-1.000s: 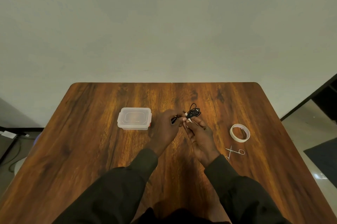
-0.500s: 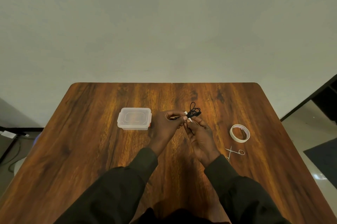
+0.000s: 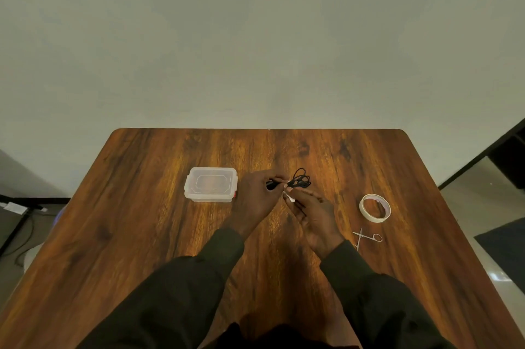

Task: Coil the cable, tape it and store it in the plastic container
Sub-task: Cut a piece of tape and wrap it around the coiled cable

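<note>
A small black coiled cable (image 3: 300,180) is held above the middle of the wooden table (image 3: 142,221). My left hand (image 3: 257,201) pinches its left end, where a black plug sticks out. My right hand (image 3: 314,215) holds a short white strip of tape (image 3: 289,197) against the coil's middle. The clear plastic container (image 3: 210,188), lid on, sits just left of my left hand. A roll of white tape (image 3: 375,208) lies to the right of my right hand.
Small metal scissors (image 3: 366,237) lie near my right wrist, below the tape roll. The table's right edge borders a lower floor area. A wall rises behind the far edge of the table.
My left fingers have shifted slightly along the cable's left end. The tape strip now hangs lower from the coil at my right fingertips. Both hands stay in the same place.
</note>
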